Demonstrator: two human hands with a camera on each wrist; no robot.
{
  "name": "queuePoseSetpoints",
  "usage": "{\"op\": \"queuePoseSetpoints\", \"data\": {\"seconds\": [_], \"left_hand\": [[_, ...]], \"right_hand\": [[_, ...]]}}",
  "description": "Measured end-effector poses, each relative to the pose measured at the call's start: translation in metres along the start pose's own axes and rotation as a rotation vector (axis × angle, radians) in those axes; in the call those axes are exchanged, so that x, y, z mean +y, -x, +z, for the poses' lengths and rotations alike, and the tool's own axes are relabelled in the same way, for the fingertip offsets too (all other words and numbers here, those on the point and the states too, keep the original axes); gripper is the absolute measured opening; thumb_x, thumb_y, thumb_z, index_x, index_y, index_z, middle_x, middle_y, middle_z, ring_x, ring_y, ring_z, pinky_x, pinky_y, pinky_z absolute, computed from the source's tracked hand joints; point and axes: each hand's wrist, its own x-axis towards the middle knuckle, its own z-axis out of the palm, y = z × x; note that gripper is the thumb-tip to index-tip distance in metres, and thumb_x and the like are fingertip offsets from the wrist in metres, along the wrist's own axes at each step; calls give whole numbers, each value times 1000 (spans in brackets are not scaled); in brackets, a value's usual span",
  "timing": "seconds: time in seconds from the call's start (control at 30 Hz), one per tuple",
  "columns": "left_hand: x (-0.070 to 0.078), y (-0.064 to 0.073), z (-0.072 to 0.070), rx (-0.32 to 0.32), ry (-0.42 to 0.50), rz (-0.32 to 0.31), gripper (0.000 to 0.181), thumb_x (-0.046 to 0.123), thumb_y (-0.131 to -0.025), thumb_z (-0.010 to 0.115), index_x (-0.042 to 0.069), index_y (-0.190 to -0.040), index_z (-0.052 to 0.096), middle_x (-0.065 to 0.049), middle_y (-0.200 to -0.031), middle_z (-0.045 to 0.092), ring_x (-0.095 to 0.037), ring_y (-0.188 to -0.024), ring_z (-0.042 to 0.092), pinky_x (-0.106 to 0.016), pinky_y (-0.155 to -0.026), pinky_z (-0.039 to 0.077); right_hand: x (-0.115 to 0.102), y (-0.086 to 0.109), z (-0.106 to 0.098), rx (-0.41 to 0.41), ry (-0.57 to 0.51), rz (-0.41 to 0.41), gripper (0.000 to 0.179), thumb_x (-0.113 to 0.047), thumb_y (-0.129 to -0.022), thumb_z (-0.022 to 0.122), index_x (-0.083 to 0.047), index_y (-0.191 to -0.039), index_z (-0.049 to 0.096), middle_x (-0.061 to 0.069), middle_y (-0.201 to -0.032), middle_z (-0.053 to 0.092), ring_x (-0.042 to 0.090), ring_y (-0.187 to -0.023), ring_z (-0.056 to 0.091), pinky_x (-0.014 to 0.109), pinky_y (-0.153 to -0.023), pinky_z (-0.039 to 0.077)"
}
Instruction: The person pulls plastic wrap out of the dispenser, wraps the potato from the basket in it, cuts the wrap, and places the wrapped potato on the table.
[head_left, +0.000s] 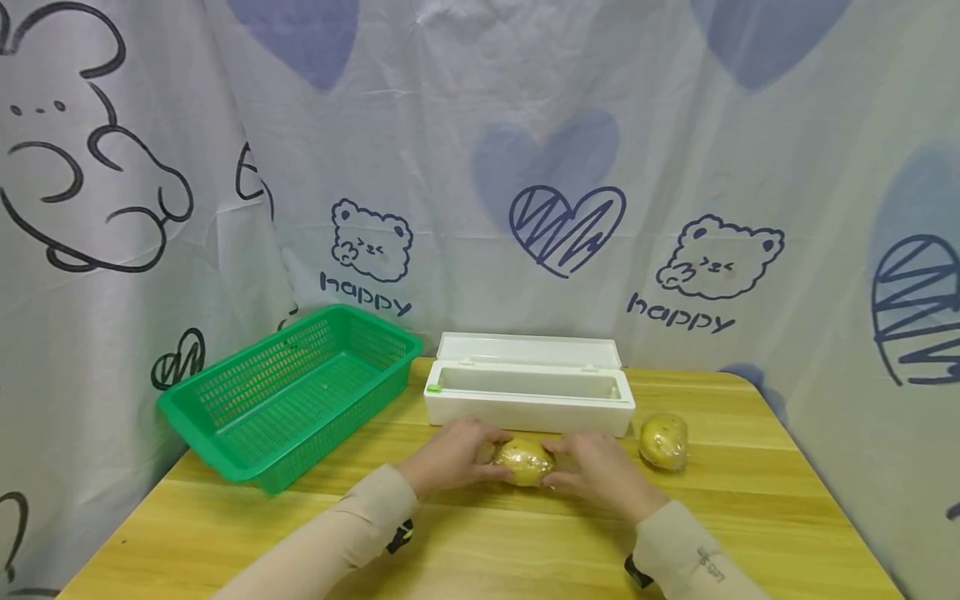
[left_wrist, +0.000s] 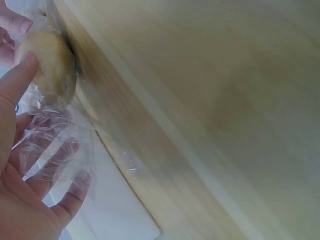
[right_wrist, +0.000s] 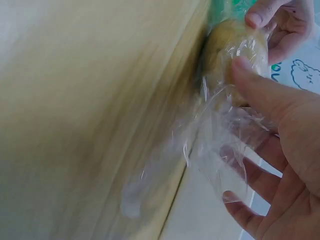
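Note:
A yellow potato (head_left: 525,462) in clear plastic wrap lies on the wooden table between my two hands. My left hand (head_left: 453,457) grips its left end, the thumb pressed on the potato (left_wrist: 55,70) in the left wrist view. From the other side my right hand (head_left: 600,471) holds the right end, its thumb on the film-covered skin. Loose crinkled plastic wrap (right_wrist: 215,142) sticks out past the potato at the right hand, over the lower fingers. More loose wrap (left_wrist: 60,145) spreads across the left fingers.
Just behind the hands stands a long white box (head_left: 525,412) with its lid raised and a small green tab at its left end. A second wrapped potato (head_left: 663,442) sits to the right. The green plastic basket (head_left: 337,425) stands at the left. Behind hangs a printed curtain (head_left: 450,275).

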Motion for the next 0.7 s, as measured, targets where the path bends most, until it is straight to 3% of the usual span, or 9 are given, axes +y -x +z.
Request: {"op": "queuePoseSetpoints", "data": {"seconds": [0.13,0.37,0.4,0.53,0.7], "left_hand": [[-3,2,3,14,33,-22,56,50,-89,86,12,-129,76,-2,-116,80,-19,-104,72,-36,-94,59],[-6,2,6,30,74,-34,55,48,-86,88,11,-126,76,-1,-110,80,-18,-101,72,-35,-93,59],[-6,2,6,29,84,-33,55,47,-86,89,10,-125,76,-1,-110,81,-18,-101,72,-35,-94,59],[-6,1,6,9,132,-35,54,45,-86,89,9,-124,76,-2,-110,81,-17,-102,73,-35,-96,60],[-6,1,6,-41,180,-47,54,47,-86,90,12,-125,76,-1,-114,81,-15,-105,72,-36,-99,60]], "right_hand": [[7,0,1,10,-48,-3,50,-30,-86,88,-13,-132,76,4,-130,78,28,-118,75,49,-103,59],[12,-2,0,-19,-106,35,49,-27,-87,88,-14,-132,76,-1,-134,76,15,-109,72,44,-101,60],[12,-2,0,-30,-127,41,49,-27,-87,88,-13,-133,76,-1,-135,75,16,-105,73,45,-102,60],[14,-2,-1,-72,-206,62,49,-28,-88,88,-14,-133,76,-1,-137,75,26,-120,73,50,-111,55],[14,2,-2,-131,-275,69,53,-33,-88,89,-13,-135,75,4,-128,79,26,-119,74,51,-106,58]]}}
